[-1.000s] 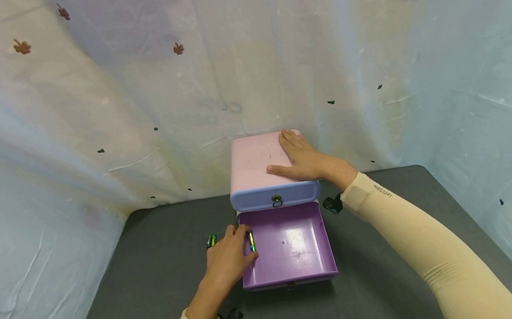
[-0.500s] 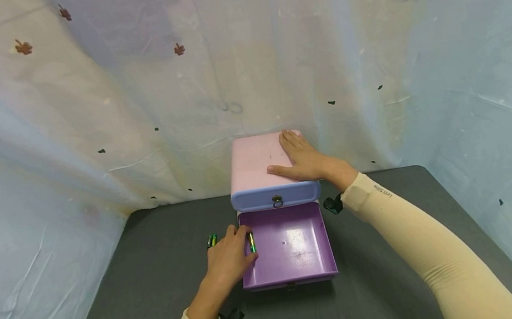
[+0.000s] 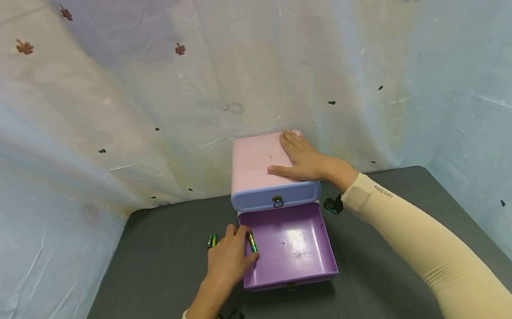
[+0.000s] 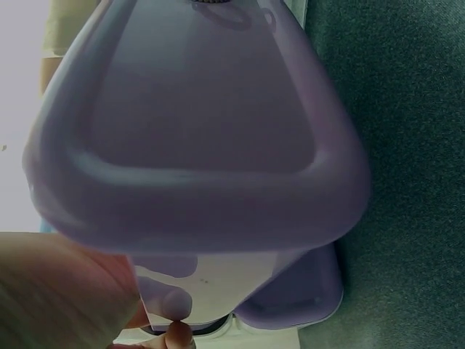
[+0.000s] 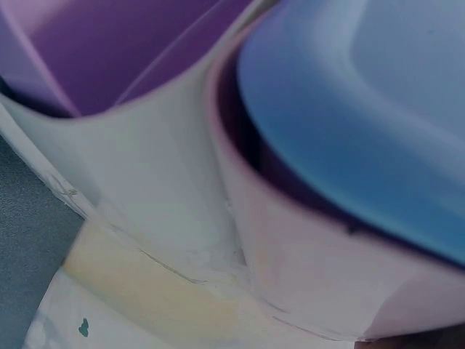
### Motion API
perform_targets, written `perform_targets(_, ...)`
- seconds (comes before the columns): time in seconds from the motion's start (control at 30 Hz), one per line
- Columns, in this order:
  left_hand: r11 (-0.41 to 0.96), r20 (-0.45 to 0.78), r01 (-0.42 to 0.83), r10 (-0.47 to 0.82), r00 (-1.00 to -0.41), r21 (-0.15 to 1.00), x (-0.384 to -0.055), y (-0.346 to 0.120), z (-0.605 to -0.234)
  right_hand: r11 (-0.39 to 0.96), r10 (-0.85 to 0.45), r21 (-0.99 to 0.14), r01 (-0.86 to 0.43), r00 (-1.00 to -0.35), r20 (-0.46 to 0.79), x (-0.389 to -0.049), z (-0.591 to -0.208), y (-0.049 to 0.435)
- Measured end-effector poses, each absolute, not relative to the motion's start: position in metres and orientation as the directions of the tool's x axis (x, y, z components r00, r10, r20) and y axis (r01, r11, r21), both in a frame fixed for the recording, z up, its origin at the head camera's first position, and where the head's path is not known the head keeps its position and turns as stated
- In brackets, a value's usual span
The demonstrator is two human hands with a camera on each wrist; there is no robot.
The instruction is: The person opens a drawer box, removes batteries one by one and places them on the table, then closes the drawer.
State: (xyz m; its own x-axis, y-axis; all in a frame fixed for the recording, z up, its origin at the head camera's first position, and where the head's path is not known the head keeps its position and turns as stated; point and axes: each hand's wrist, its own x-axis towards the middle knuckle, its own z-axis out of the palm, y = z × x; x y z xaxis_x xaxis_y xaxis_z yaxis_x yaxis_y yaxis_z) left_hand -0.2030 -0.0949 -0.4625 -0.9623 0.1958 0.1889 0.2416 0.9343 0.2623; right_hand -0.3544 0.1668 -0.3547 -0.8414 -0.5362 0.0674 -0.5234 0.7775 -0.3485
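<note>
In the head view my left hand (image 3: 229, 257) reaches over the left wall of the pulled-out purple drawer (image 3: 299, 268). Its thumb and index finger pinch a small green and gold battery (image 3: 252, 242) just inside that wall. More green batteries (image 3: 212, 241) show beyond the knuckles, partly hidden by the hand. My right hand (image 3: 304, 160) lies flat with spread fingers on the pink top (image 3: 254, 162) of the small drawer cabinet. In the left wrist view the drawer's front (image 4: 203, 109) fills the middle, and part of my left hand (image 4: 62, 291) shows at lower left.
Above the purple drawer, the blue drawer (image 3: 253, 200) with a ring pull (image 3: 277, 201) is closed. The cabinet stands at the back of a dark grey table (image 3: 163, 271), against a patterned cloth (image 3: 231, 73). The right wrist view shows the cabinet's white lower body (image 5: 145, 174).
The battery pinched in the left hand has tilted slightly, its lower end toward the right. Both hands stay in nearly the same place.
</note>
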Motion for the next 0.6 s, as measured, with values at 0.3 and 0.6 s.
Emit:
perform_targets(0.3, 0.929, 0.222, 0.244, 0.185, -0.957, 0.277, -0.2008, -0.0978, -0.4613, 0.781, -0.533, -0.345, -0.52, -0.844, 0.064, -0.3535, -0.3536, 0.1663)
perform_targets(0.6, 0.919, 0.225, 0.253, 0.189, -0.956, 0.301, -0.198, -0.1027, -0.4622, 0.785, -0.531, -0.341, -0.517, -0.845, 0.059, -0.3557, -0.3549, 0.1671)
